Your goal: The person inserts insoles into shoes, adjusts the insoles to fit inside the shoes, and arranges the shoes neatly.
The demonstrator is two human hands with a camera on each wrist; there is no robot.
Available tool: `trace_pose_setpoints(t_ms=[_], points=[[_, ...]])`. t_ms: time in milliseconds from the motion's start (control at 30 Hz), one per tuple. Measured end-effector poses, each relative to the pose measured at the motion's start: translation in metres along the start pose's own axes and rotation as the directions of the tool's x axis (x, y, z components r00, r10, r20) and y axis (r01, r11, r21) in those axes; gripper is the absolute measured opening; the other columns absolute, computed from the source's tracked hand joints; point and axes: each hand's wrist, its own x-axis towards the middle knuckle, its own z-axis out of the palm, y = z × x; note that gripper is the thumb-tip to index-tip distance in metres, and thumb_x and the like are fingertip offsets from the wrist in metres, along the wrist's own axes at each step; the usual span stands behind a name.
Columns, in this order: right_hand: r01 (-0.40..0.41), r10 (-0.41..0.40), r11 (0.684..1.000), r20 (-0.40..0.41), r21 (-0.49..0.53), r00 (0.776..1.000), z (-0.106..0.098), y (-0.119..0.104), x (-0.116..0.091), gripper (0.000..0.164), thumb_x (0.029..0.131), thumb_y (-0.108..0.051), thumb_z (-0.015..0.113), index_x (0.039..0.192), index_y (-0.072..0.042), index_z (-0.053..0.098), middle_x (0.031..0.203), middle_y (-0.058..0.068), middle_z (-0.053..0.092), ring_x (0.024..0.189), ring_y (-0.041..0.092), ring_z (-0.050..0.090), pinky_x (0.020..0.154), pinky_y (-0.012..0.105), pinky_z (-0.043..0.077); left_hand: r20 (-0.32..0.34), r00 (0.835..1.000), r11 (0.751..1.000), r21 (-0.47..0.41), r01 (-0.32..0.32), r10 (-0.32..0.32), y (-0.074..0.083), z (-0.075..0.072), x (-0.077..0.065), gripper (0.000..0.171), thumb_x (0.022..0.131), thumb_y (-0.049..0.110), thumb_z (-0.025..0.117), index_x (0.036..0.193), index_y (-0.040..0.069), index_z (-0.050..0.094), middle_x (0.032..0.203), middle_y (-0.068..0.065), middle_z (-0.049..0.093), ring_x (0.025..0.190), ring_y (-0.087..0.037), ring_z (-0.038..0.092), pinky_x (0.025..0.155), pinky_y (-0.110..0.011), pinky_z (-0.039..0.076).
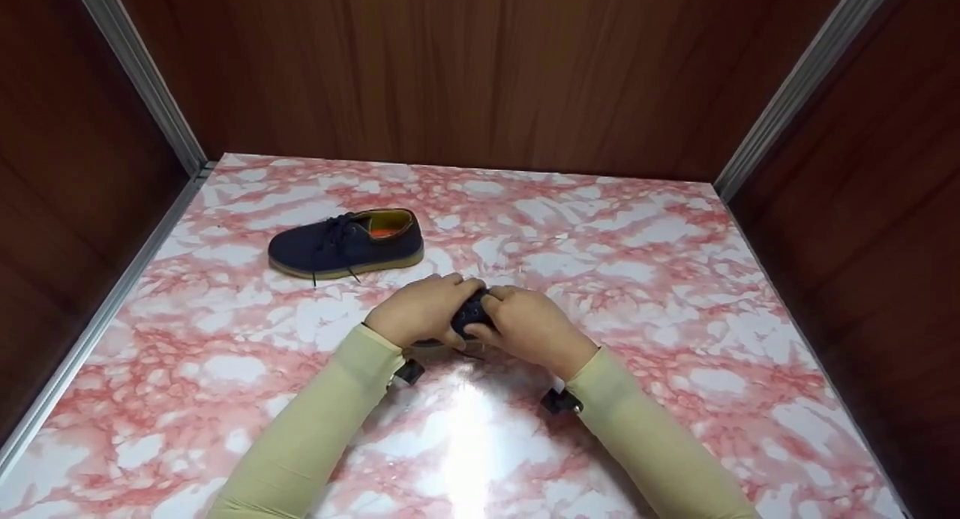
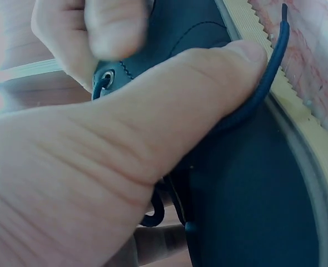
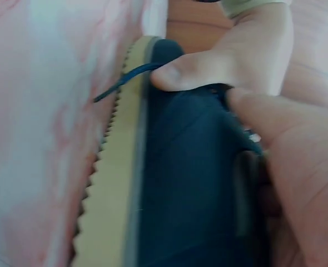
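Both hands are on one navy lace-up shoe [image 1: 471,316] with a tan sole, mostly covered by them in the head view. My left hand [image 1: 424,309] holds it around the lacing, and its thumb lies across the upper against a dark lace [image 2: 278,55]. The lace's loose end sticks out past the sole edge. From the other side my right hand [image 1: 536,328] grips the shoe, thumb at the lacing [image 3: 253,149] and other fingers partly hidden behind the upper. The two hands' fingertips meet close together over the lacing.
A matching navy shoe [image 1: 345,245] stands upright farther back and left, toe to the left, laces hanging loose. The red-and-white marbled table [image 1: 660,294] is enclosed by brown wooden panels [image 1: 465,69] with metal corner strips [image 1: 802,91].
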Motion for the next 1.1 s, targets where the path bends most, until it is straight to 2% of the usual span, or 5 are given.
trace_pose_setpoints(t_ms=[200,467,767,1000,1100], points=[[-0.045,0.045,0.999,0.008,0.001,0.999,0.002,0.0,0.002,0.058,0.108,-0.057,0.062,0.092,-0.004,0.076,0.091,0.012,0.076,0.077,0.032,0.075,0.073,0.05,0.062,-0.018,1.0,1.0,-0.012,-0.008,0.008,-0.002,0.0,0.001,0.089,0.08,0.044,0.099,0.153,0.018,0.056,0.137,-0.013,0.07,0.118,-0.034,0.072,0.104,-0.055,0.059],[-0.063,0.063,0.997,-0.014,-0.035,0.998,-0.003,-0.002,0.001,0.059,0.108,-0.058,0.061,0.08,-0.008,0.074,0.08,0.01,0.075,0.07,0.032,0.074,0.067,0.051,0.061,-0.018,1.0,0.999,-0.03,0.015,-0.016,-0.002,0.0,0.001,0.087,0.08,0.042,0.099,0.151,0.018,0.057,0.136,-0.012,0.07,0.117,-0.034,0.072,0.102,-0.054,0.06],[-0.138,0.143,0.987,0.054,-0.082,0.988,-0.002,-0.008,0.001,0.061,0.105,-0.061,0.064,0.088,-0.004,0.079,0.085,0.012,0.077,0.076,0.035,0.076,0.068,0.054,0.063,-0.021,1.0,0.999,-0.041,0.007,-0.008,0.0,-0.001,0.002,0.087,0.077,0.039,0.101,0.15,0.018,0.058,0.135,-0.012,0.071,0.116,-0.035,0.072,0.101,-0.055,0.059],[-0.112,0.111,0.983,-0.017,-0.145,0.994,-0.008,-0.011,-0.002,0.055,0.102,-0.058,0.071,0.078,-0.008,0.076,0.071,0.008,0.072,0.064,0.03,0.072,0.058,0.051,0.06,-0.006,1.0,0.999,-0.037,0.014,-0.015,-0.001,0.0,0.001,0.09,0.078,0.038,0.101,0.154,0.018,0.056,0.137,-0.012,0.07,0.118,-0.034,0.072,0.102,-0.054,0.059],[-0.117,0.119,0.98,-0.001,-0.16,0.993,-0.012,-0.013,-0.002,0.054,0.1,-0.058,0.073,0.08,-0.009,0.076,0.072,0.008,0.073,0.067,0.03,0.073,0.06,0.05,0.06,-0.014,1.0,0.999,-0.045,0.007,-0.008,-0.001,0.0,0.001,0.089,0.078,0.037,0.101,0.153,0.017,0.056,0.137,-0.013,0.07,0.118,-0.035,0.072,0.103,-0.055,0.059]])
